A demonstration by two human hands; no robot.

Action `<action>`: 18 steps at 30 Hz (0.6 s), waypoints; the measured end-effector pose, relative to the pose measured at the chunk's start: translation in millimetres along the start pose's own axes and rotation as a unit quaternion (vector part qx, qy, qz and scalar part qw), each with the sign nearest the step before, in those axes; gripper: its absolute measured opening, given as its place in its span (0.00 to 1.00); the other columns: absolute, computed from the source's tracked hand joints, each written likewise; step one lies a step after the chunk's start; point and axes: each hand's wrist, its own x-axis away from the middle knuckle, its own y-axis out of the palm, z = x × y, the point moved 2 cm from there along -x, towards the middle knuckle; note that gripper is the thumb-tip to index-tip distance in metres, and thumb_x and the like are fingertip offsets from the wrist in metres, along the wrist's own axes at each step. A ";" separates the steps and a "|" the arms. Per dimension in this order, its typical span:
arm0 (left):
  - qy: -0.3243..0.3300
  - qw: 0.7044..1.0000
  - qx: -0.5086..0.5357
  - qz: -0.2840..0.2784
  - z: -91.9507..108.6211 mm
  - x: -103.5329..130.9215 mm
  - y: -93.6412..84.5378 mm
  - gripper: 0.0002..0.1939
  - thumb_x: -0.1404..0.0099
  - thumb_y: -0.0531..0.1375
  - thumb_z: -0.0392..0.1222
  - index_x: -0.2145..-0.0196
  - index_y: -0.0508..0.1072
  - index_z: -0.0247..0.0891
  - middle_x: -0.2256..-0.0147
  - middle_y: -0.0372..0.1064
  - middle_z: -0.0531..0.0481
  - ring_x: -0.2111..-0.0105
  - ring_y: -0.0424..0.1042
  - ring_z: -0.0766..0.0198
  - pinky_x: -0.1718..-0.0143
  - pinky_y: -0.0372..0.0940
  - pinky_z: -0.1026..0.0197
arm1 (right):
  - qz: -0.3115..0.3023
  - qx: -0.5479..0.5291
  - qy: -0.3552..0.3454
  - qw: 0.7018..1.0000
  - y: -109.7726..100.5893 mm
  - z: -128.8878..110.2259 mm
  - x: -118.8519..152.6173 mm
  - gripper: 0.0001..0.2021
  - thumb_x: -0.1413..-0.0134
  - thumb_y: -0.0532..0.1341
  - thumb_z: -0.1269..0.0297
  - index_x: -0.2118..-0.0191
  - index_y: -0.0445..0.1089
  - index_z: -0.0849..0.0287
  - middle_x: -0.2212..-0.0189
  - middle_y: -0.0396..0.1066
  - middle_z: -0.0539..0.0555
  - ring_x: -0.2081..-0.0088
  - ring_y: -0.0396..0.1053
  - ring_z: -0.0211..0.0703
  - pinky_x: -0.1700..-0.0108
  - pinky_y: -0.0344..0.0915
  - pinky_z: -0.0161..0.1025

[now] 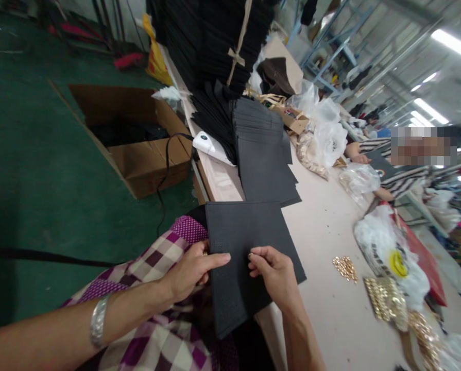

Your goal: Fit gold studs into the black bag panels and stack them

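A flat black panel (pixel 253 226) lies over my lap and the table's near edge. My left hand (pixel 187 270) grips its left edge, thumb on top and fingers partly hidden beneath. Over the panel's middle, my right hand (pixel 278 275) is closed in a pinch on a tiny gold-coloured piece (pixel 250 254), too small to identify. On the table to the right is a small heap of gold-coloured metal pieces (pixel 345 269). Just beyond the panel, more black panels (pixel 259 154) lie fanned out in an overlapping stack.
An open cardboard box (pixel 145 165) stands on the floor at left. A white handheld device (pixel 212 147) with a cord lies at the table's edge. Plastic bags (pixel 388 252) and bagged gold pieces (pixel 387 299) line the right side. Across the table sits a person in a striped top (pixel 402 185).
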 end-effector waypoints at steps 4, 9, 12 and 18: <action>-0.016 0.999 0.046 -0.025 -3.1 0.5 8.4 0.23 0.47 0.69 0.52 0.58 0.74 0.35 0.72 0.73 0.51 0.79 0.67 0.67 0.82 0.56 0.68 | -0.025 0.007 0.025 0.999 4.4 -5.4 -7.3 0.11 0.50 0.66 0.58 0.66 0.76 0.62 0.80 0.68 0.47 0.79 0.65 0.33 0.78 0.66 0.29; -0.048 0.998 0.038 -0.026 -9.4 -2.0 11.4 0.23 0.48 0.69 0.54 0.62 0.74 0.34 0.72 0.73 0.49 0.77 0.69 0.65 0.79 0.60 0.65 | -0.044 0.041 0.048 0.997 5.7 -12.1 -10.4 0.10 0.49 0.64 0.59 0.65 0.75 0.61 0.84 0.63 0.44 0.83 0.60 0.30 0.82 0.61 0.27; -0.066 0.997 0.040 -0.029 -12.7 -3.6 10.8 0.23 0.48 0.68 0.56 0.63 0.73 0.34 0.73 0.71 0.50 0.78 0.68 0.65 0.78 0.60 0.65 | -0.045 0.048 0.058 0.996 6.8 -15.0 -12.3 0.10 0.49 0.64 0.59 0.65 0.75 0.61 0.84 0.63 0.44 0.83 0.60 0.30 0.83 0.60 0.27; -0.073 0.996 0.043 -0.025 -15.9 -4.9 10.2 0.22 0.45 0.66 0.56 0.64 0.74 0.33 0.75 0.70 0.51 0.80 0.66 0.67 0.82 0.55 0.67 | -0.047 0.036 0.064 0.996 8.6 -13.4 -13.9 0.11 0.51 0.65 0.59 0.66 0.73 0.61 0.83 0.63 0.43 0.82 0.61 0.31 0.83 0.61 0.27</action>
